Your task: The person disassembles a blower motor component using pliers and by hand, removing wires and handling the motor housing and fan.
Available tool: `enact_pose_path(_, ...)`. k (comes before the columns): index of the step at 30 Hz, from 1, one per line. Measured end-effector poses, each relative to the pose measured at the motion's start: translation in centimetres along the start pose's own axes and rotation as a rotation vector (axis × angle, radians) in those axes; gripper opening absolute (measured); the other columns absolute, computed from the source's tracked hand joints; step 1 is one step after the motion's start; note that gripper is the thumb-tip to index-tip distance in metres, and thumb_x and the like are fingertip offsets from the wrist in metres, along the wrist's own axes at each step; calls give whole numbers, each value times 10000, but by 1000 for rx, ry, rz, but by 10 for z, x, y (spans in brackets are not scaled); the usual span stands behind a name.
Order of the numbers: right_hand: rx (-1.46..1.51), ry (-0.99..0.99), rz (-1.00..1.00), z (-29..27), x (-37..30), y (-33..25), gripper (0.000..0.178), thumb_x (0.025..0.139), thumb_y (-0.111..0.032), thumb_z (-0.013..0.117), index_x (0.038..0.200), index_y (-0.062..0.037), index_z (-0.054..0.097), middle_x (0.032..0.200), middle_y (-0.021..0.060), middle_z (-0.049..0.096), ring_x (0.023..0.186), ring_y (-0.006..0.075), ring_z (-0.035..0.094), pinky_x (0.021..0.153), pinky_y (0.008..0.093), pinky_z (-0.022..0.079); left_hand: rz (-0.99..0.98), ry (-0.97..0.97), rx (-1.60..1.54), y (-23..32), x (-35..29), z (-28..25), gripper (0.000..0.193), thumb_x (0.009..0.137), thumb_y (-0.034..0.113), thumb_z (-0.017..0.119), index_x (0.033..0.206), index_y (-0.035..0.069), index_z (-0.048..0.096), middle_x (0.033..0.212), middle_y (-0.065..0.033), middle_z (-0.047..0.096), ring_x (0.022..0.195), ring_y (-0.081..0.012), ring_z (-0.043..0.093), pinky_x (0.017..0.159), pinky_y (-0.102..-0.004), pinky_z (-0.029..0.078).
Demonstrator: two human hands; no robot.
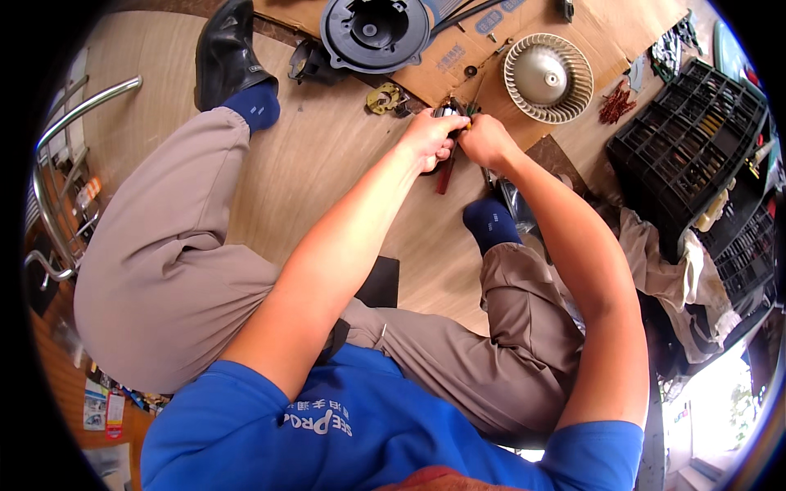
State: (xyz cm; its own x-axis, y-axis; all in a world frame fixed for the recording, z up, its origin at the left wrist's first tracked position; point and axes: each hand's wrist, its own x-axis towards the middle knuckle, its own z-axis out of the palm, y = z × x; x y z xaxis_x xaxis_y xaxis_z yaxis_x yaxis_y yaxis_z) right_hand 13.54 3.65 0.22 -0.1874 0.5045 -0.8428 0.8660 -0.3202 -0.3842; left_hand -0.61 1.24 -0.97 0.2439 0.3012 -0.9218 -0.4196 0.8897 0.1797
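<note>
My left hand [428, 141] is closed around a small dark metallic part [447, 109], most of it hidden by the fingers. Below that grip hangs a thin dark-red strip [444, 177]; whether it belongs to the same part I cannot tell. Right beside it, my right hand [486, 144] is closed, its fingertips meeting the left thumb at a small yellow bit. What the right fingers pinch is hidden. Just left of the hands lies a brass-coloured bracket plate [384, 98]. Beyond them are a round black plastic blower housing [348, 51] and a pale finned blower wheel [530, 85].
Flattened cardboard [471, 51] covers the floor ahead, with small screws on it. At right stand black plastic crates [684, 151] with cloth rags [688, 282] hanging by them. A reddish wire bundle [616, 107] lies nearby. A chrome tube frame [86, 114] rises at left.
</note>
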Motion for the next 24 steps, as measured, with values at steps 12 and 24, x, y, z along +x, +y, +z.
enact_pose_path(12,-70,-9,4,-7,-23,8,386,826,-237,579,1066,61,626,1063,308,647,1048,415,623,929,464,485,36,-59,220,0,0,-15,320,840,124,735,1053,89,497,768,-4,552,475,-37,405,352,-182,277)
enact_pose_path(24,-135,252,-124,-23,-50,16,296,814,-173,613,1025,26,554,920,239,660,911,381,653,836,452,510,59,-240,87,1,-2,-25,462,837,129,753,1178,82,445,881,-46,605,616,-96,535,442,-218,395)
